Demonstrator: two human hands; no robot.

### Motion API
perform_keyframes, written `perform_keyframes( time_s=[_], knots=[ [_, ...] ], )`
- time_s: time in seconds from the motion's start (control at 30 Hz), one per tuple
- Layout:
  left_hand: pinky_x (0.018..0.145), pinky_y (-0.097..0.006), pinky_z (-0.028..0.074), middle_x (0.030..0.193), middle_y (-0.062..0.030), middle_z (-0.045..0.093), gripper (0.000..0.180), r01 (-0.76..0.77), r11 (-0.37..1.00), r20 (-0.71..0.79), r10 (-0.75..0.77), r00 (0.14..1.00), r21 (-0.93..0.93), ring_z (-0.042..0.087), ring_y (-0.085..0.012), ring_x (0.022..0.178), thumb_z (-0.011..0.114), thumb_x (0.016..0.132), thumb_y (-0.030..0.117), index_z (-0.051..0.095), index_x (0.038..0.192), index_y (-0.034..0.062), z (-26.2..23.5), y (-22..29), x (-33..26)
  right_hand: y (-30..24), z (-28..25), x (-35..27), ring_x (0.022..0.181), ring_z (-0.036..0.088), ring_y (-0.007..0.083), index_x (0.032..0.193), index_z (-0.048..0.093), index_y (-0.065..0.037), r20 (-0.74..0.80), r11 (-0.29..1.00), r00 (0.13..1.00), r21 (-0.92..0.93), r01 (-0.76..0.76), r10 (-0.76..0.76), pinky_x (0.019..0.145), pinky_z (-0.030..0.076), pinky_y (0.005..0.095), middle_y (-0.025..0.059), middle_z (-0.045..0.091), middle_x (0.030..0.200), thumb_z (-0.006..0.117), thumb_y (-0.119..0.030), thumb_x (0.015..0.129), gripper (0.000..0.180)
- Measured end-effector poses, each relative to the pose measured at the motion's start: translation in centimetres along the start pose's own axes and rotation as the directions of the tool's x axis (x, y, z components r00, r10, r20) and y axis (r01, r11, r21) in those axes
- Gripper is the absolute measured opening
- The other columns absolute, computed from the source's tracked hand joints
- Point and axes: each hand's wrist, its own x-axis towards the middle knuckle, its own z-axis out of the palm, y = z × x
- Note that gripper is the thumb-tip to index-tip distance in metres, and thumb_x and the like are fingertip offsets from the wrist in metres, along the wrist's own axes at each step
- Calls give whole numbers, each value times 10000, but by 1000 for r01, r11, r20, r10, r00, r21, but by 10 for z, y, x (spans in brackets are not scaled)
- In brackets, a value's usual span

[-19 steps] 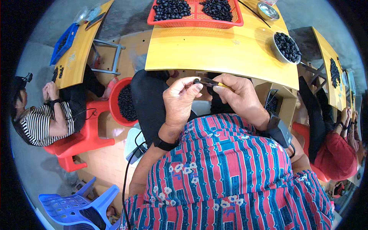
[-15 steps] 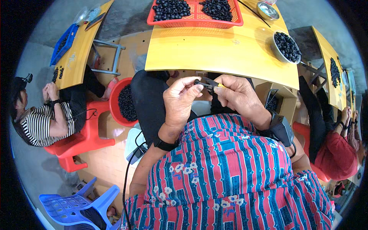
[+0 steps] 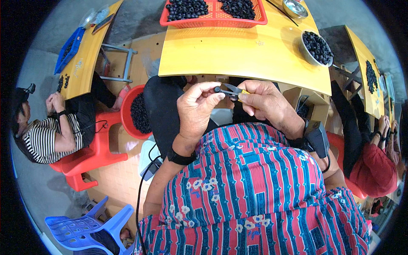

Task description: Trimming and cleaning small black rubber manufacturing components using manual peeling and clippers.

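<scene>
Above my lap, just in front of the table edge, my left hand (image 3: 196, 106) pinches a small black ring-like part (image 3: 217, 89) between thumb and fingertips. My right hand (image 3: 268, 102) is closed round small snips (image 3: 232, 89) with dark metal blades and yellow on the handle. The blades reach left toward the black part and stand apart. Whether they touch it is too small to tell. My fingers cover most of the handle.
A red basket (image 3: 212, 22) with two heaps of black parts stands on the yellow table (image 3: 221, 53), beside a bowl (image 3: 307, 54) of them and a metal dish (image 3: 294, 8). A red tub (image 3: 126, 123) sits at lower left. People (image 3: 55, 131) sit at tables on both sides.
My hands have shifted only slightly, still held together. The snips' blades now show more plainly apart beside the black part. The whole view has tilted a little.
</scene>
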Motion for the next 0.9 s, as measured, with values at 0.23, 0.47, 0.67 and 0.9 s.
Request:
perform_keyframes(
  time_s=[0.23,0.47,0.67,0.9],
  knots=[
    [654,-199,460,822,-6,608,230,-165,916,135,123,983,366,549,-69,731,703,740,-41,652,963,-11,-8,20,7,-4,-3,1,421,304,19,913,589,-57,30,998,999,-55,-35,36,375,191,184,-46,450,554,500,-135,896,120],
    [655,-201,482,844,-31,626,224,-12,995,72,5,997,98,579,-82,726,693,756,-37,647,974,-18,-10,10,4,1,2,0,416,295,25,921,585,-56,27,994,999,106,-34,31,376,196,190,-34,443,551,496,-125,897,115],
    [669,-222,515,856,-53,636,245,48,998,69,-45,997,-35,604,-102,733,685,785,8,620,1019,-24,-8,8,3,7,10,-2,416,286,30,938,578,-62,5,982,1000,187,-3,2,379,196,196,-37,434,553,489,-135,911,118],
    [655,-225,518,831,-66,629,213,32,986,48,-25,999,-161,605,-103,699,653,841,87,592,1015,-22,-1,5,-4,22,16,0,418,267,32,961,562,-75,30,934,999,356,-26,16,386,188,198,-39,404,549,467,-143,930,121]
  ],
)
